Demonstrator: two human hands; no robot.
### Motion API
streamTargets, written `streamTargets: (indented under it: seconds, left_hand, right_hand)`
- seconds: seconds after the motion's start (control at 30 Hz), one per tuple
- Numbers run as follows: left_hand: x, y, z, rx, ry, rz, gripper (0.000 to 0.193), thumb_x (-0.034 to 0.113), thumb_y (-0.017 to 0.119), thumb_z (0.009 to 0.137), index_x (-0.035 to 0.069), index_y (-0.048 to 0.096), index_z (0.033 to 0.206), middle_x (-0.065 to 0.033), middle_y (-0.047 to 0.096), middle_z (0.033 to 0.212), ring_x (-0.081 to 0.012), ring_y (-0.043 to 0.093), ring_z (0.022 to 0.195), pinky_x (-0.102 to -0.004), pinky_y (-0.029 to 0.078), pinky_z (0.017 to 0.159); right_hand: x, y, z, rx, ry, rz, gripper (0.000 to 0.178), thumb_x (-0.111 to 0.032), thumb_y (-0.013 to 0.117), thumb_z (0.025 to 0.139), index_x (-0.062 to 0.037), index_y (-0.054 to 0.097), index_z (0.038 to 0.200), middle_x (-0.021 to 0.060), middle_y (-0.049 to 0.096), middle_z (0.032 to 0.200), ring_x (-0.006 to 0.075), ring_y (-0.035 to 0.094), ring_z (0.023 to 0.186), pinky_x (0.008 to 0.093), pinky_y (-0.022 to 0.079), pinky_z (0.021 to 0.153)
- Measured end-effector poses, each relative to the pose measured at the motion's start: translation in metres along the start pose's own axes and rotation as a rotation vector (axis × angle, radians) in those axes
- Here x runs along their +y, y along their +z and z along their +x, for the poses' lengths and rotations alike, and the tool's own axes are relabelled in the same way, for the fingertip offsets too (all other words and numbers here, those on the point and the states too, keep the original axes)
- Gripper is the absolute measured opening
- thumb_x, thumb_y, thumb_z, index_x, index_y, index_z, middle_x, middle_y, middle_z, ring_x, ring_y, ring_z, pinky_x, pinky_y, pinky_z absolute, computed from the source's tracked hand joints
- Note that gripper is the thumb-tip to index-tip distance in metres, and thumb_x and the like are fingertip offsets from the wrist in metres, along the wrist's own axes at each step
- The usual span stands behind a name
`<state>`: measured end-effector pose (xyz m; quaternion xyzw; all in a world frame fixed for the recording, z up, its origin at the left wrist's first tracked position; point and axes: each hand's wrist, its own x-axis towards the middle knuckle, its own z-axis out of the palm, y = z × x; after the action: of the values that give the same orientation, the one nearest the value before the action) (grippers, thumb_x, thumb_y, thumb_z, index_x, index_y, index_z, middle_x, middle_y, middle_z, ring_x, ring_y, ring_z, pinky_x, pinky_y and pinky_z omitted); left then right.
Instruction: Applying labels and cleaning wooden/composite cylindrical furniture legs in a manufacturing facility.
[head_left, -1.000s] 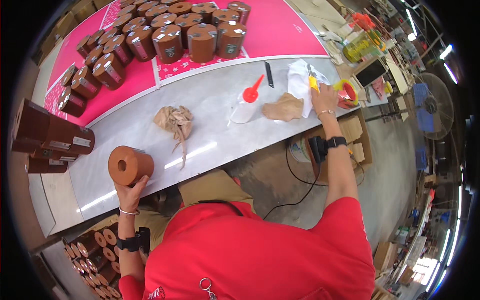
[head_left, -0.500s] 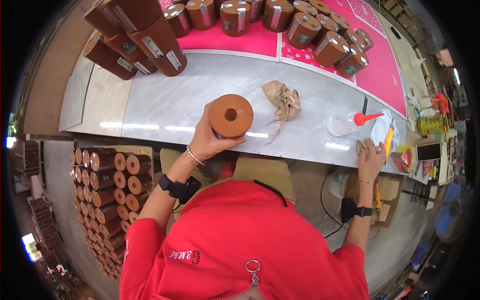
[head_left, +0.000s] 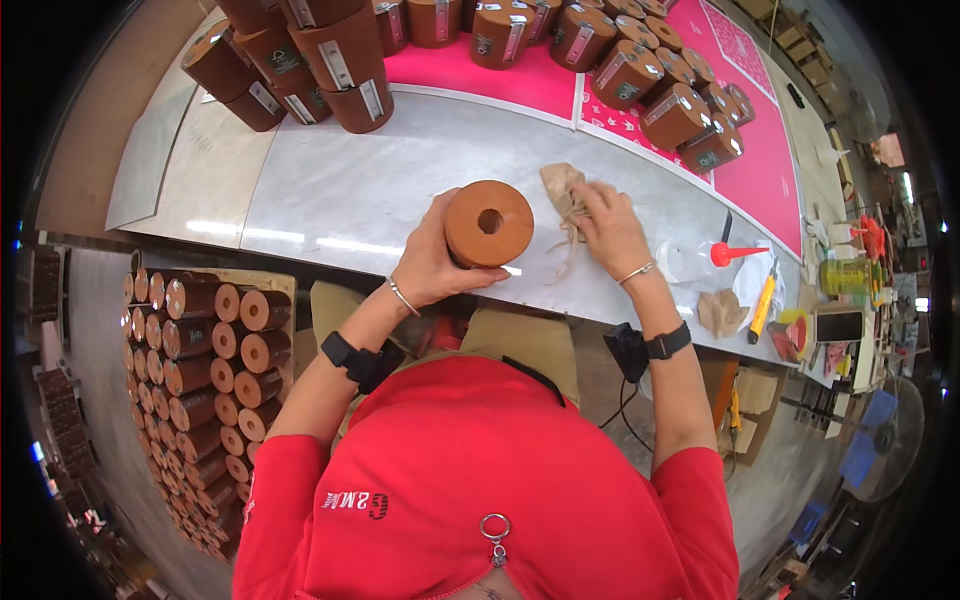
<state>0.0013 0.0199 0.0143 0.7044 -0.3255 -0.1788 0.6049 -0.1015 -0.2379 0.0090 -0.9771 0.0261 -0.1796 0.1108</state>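
My left hand (head_left: 435,255) is wrapped round a brown cylinder (head_left: 478,245) with a round hole in its end, held up over the front of the table with that end toward me. To its right, my right hand (head_left: 608,230) has its fingers closed on a crumpled beige cloth (head_left: 560,185) lying on the table. The cloth's gathered part is partly hidden under the fingers. Near the table's right end lies a small crumpled brown piece (head_left: 720,313), beside a yellow cutter knife (head_left: 763,305).
Brown cylinders (head_left: 360,105) stand stacked at the back left, and several more (head_left: 675,115) on the pink sheet (head_left: 755,165). A clear bottle with a red nozzle (head_left: 735,254) is at the right. Cylinders (head_left: 200,365) fill a pallet at lower left.
My right hand has left the small brown piece by the cutter knife and moved left onto the beige cloth. My left hand keeps hold of the cylinder.
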Motion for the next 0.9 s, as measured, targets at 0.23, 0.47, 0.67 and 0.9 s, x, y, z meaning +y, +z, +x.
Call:
streamTargets:
  seconds: [0.23,0.47,0.67,0.9]
  left_hand:
    - [-0.013,0.002,0.000,0.040,0.056,0.081,0.095,0.038,0.089,0.054,0.002,0.041,0.129,-0.0162,0.054,0.118,-0.0323,0.054,0.110,-0.0400,0.043,0.094]
    - [-0.016,0.006,0.000,0.098,0.169,0.190,0.093,0.036,0.088,0.053,0.002,0.043,0.126,-0.0179,0.055,0.115,-0.0348,0.053,0.104,-0.0420,0.042,0.090]
    - [-0.017,0.006,0.000,0.110,0.305,0.230,0.087,0.035,0.086,0.053,0.002,0.045,0.123,-0.0171,0.056,0.112,-0.0356,0.054,0.101,-0.0425,0.042,0.088]
    - [-0.011,0.006,-0.001,0.162,0.282,0.249,0.081,0.034,0.085,0.053,0.002,0.049,0.118,-0.0172,0.058,0.105,-0.0358,0.055,0.098,-0.0421,0.042,0.088]
  right_hand:
    - [-0.035,-0.019,0.005,-0.118,0.090,0.158,0.026,-0.014,0.065,0.082,-0.0054,0.057,0.105,0.0132,0.056,0.101,0.0317,0.060,0.076,0.0411,0.051,0.065]
    - [-0.123,-0.055,0.051,0.092,-0.251,0.117,0.017,-0.020,0.066,0.081,-0.0064,0.059,0.087,0.0084,0.053,0.076,0.0244,0.057,0.059,0.0340,0.046,0.045]
    - [-0.125,-0.048,0.059,0.026,-0.038,-0.094,0.018,-0.018,0.068,0.080,-0.0067,0.054,0.083,0.0075,0.052,0.070,0.0248,0.056,0.055,0.0372,0.042,0.043]
    - [-0.142,-0.044,0.089,0.072,-0.259,-0.307,0.012,-0.019,0.062,0.083,-0.0092,0.056,0.084,0.0055,0.051,0.069,0.0227,0.055,0.054,0.0343,0.041,0.041]
